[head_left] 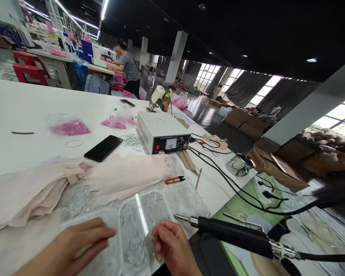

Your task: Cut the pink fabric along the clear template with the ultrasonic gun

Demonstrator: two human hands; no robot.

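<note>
My left hand (82, 243) hovers over the left part of a clear plastic sheet (158, 209), its fingers stretched out and holding nothing visible. Near the table's front edge my right hand (174, 245) has its fingers curled and the thumb against the forefinger; whatever they hold, if anything, is hidden. Just right of that hand, a black pen-shaped tool (232, 233) with a metal tip points left, untouched, its cable trailing off. Beyond my hands lie flat pale pink fabric pieces (129, 172), and a bunched pile of the same fabric (31, 188) is at left. Orange-handled thread snips (174, 179) rest beside the fabric.
A white control box (163, 132) with black cables stands mid-table. Around it are a phone (103, 148), bags of pink bits (70, 126), pale cord loops (131, 140) and a glass jar (240, 165). A person (128, 67) works at a sewing machine behind.
</note>
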